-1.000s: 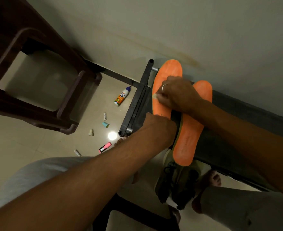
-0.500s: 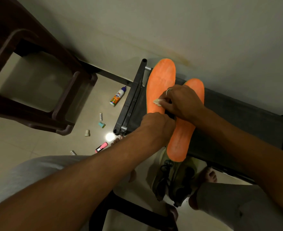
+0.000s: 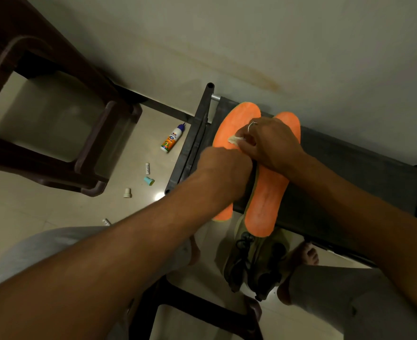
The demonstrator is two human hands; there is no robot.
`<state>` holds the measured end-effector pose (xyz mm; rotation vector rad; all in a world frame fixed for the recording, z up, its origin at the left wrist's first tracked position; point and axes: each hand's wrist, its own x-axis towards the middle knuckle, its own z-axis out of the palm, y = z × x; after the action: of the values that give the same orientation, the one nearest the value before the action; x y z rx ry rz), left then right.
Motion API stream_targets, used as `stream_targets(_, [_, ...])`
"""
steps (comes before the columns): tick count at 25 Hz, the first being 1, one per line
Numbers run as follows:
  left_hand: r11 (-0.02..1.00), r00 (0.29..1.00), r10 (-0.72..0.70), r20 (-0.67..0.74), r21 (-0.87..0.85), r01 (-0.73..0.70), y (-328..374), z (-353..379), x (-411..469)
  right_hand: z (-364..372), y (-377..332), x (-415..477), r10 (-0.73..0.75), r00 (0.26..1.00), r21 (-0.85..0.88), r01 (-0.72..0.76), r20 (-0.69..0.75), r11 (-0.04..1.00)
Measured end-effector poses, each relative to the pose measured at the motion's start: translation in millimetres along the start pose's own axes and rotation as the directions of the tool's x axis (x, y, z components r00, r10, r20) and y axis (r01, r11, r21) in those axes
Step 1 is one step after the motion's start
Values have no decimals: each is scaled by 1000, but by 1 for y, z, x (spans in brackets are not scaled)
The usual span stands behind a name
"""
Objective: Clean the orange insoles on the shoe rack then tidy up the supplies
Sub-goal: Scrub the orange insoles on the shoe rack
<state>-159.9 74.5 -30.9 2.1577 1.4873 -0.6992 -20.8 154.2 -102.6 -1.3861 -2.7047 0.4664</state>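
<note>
Head view.
- Two flat orange foam insoles (image 3: 264, 200) laid side by side on dark grey shoe rack (image 3: 349, 173), near ends overhanging rack's near edge.
- Judged light, soft, bendy, likely to slide when rubbed. Best pinned at mid-length.
- Left hand (image 3: 224, 170) set over middle of left insole (image 3: 229, 126). Fingers hidden under knuckles, so grip cannot be told.
- Right hand (image 3: 271, 143) curled, small pale crumpled wipe (image 3: 233, 139) pinched at fingertips and held against left insole's far half.
- White squeeze bottle with orange label (image 3: 172, 138) lying on floor, left of rack.
</note>
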Motion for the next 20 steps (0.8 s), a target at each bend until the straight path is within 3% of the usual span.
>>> stream_targets(3, [990, 990, -138, -31, 31, 139, -15, -1, 10, 8, -6, 1, -67, 995, 27, 65, 74, 998])
stream_targets(5, [983, 983, -179, 28, 45, 178, -16, 8, 14, 12, -5, 4, -76, 995, -117, 84, 69, 990])
stream_targets(9, [978, 978, -204, 36, 51, 202, -18, 13, 19, 3, 5, 20, 75, 994, -301, -95, -79, 949])
stream_targets(14, [967, 968, -244, 52, 93, 238, -20, 15, 20, 9, -9, 11, -31, 991, -23, 34, 132, 999])
stream_targets(17, [967, 960, -251, 126, 81, 242, -18, 12, 24, 6, 0, 19, 11, 1000, -176, -15, -22, 984])
stream_targets(19, [974, 947, -227, 229, 56, 220, -16, 12, 26, 6, 2, 25, 66, 995, -131, -76, -79, 988])
stream_targets(20, [975, 941, -223, 255, 53, 217, -16, 14, 27, 11, -3, 26, 27, 998, -79, -31, -52, 996])
